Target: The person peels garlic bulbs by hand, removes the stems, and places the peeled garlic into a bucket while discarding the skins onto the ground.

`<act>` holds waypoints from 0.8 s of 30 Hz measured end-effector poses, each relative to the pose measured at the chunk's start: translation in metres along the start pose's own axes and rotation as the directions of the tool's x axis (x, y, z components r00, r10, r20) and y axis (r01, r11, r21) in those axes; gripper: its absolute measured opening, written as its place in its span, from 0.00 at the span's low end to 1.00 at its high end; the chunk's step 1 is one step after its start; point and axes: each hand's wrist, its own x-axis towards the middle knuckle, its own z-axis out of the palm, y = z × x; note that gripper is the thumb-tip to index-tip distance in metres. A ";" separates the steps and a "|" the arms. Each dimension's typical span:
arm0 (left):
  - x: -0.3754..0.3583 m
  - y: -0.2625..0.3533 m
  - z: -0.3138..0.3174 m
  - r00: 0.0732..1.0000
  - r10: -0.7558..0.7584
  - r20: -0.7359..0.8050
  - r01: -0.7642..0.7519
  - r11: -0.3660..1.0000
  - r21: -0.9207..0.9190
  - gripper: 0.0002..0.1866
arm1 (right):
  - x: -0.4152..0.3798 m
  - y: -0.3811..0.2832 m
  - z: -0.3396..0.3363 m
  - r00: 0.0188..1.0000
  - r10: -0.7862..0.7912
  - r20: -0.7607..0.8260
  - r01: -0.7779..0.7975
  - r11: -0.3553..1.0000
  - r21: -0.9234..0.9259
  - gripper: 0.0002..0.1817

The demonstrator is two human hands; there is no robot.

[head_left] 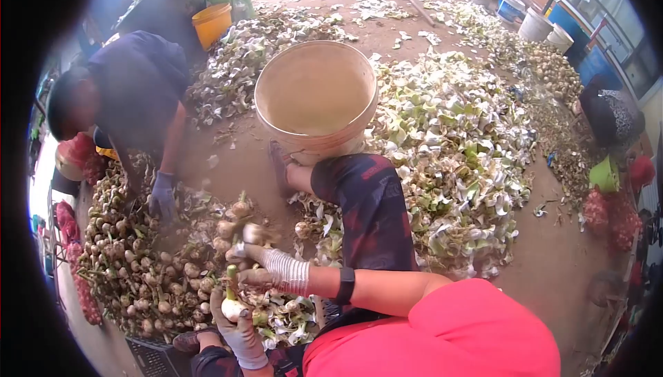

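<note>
My left hand, in a dirty white glove, is wrapped round a pale garlic bulb whose green stem points up. Just above it, my right hand, also gloved, is bent toward the top of that stem. Its fingers are blurred, and whether they grip anything cannot be made out. Beyond the right hand's fingers, a blurred bulb shows above the heap. A large heap of unpeeled garlic bulbs lies to the left of both hands. Loose peelings lie beside the left hand.
A wide bucket stands ahead of my leg. Peelings cover the floor to its right. A co-worker in dark clothing bends over the heap at left, one gloved hand low. Another person is at far right. An orange bucket stands behind.
</note>
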 end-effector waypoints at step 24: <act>-0.041 0.023 0.011 0.977 0.029 -0.210 0.018 0.975 0.220 0.17 | -0.075 0.002 0.014 0.913 0.364 0.184 -0.379 0.924 0.054 0.19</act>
